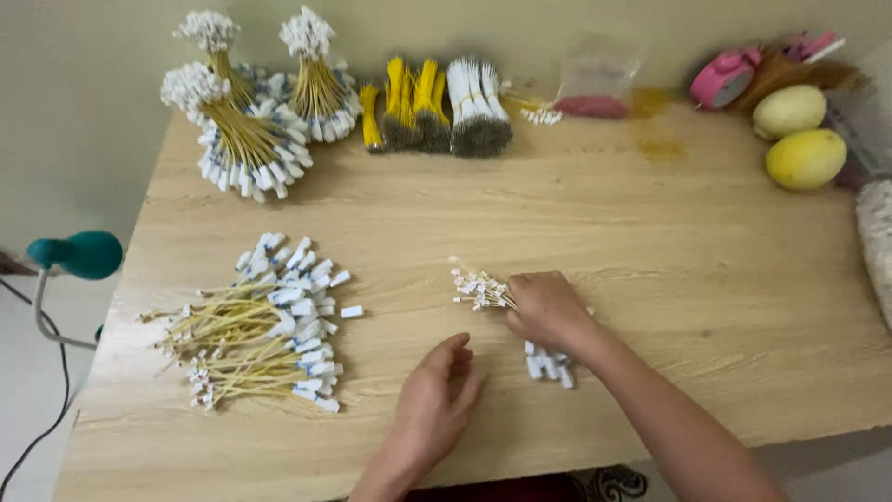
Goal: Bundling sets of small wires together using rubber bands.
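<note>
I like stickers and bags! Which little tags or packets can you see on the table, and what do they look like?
Clear plastic bag: back edge, crumpled, pinkish bottom.
White-and-blue tags: left loose wire pile, small rectangles.
Tagged bundles: back left, yellow wires, white-blue tags fanned out.
Right hand: grips a tagged bunch.

Soft even indoor light, faint shadows beneath hands, mild overall blur, no glare.
</note>
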